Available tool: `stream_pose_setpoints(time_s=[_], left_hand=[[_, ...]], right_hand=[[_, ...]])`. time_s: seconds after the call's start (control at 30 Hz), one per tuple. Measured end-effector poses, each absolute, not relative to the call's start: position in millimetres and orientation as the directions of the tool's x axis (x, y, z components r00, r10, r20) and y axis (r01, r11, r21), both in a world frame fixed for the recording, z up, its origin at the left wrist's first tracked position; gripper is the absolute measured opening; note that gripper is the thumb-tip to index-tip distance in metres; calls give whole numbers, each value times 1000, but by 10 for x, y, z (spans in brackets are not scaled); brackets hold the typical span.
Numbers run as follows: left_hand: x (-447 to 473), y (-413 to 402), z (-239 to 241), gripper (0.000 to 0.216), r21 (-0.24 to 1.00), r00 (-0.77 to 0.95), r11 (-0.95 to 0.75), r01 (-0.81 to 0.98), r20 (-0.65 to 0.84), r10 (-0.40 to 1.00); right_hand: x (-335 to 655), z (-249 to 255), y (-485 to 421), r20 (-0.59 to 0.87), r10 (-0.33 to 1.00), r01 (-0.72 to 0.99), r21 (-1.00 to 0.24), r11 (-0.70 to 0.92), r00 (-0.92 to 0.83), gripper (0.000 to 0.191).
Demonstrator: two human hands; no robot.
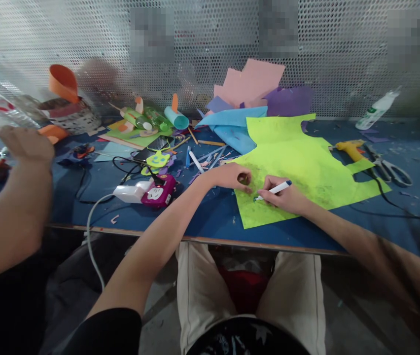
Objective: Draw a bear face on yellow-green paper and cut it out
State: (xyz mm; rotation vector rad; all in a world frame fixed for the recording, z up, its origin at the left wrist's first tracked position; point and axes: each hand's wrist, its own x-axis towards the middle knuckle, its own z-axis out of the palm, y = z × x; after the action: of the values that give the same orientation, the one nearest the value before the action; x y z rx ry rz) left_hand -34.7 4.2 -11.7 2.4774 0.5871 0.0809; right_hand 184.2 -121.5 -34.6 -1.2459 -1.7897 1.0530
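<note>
The person's legs are at the near edge of the blue table, and a yellow sheet lies flat on it, its lowest corner near that edge. The right hand grips a white pen between thumb and fingers, tip at a small dark mark on the sheet. The left hand appears to grasp nothing: its fingers curl loosely at the sheet's left edge, a gap inside.

The sheet looks light, thin and soft, likely to crease or slide; the broad margin is the better place to steady it, since the narrow strip at right could tear. The pen should be light and stiff, best held low on the barrel.

Left of the hands sits a plug block; right of the sheet, scissors and a glue gun. Farther back are blue cloth, a bottle, pink sheets and the mesh.
</note>
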Motion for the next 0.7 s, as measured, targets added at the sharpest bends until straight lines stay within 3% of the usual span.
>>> stream_pose_setpoints(time_s=[0.4, 0.5, 0.63, 0.7], left_hand=[[-343, 40, -95, 41, 549, 906, -739, 391, -88, 414], [-342, 42, -93, 43, 547, 904, -739, 394, -87, 418], [-346, 46, -97, 45, 536, 906, -748, 391, -79, 416], [-347, 42, -94, 44, 536, 907, -749, 390, -82, 413]], right_hand=[[1868, -398, -1181, 98, 939, 489, -833, 259, -331, 30], [1888, -388, -1137, 108, 969, 371, -910, 186, -221, 31], [1974, -320, -1067, 147, 989, 54, -988, 145, 31, 34], [2040, -278, -1078, 155, 987, 35, -987, 154, 36, 32]])
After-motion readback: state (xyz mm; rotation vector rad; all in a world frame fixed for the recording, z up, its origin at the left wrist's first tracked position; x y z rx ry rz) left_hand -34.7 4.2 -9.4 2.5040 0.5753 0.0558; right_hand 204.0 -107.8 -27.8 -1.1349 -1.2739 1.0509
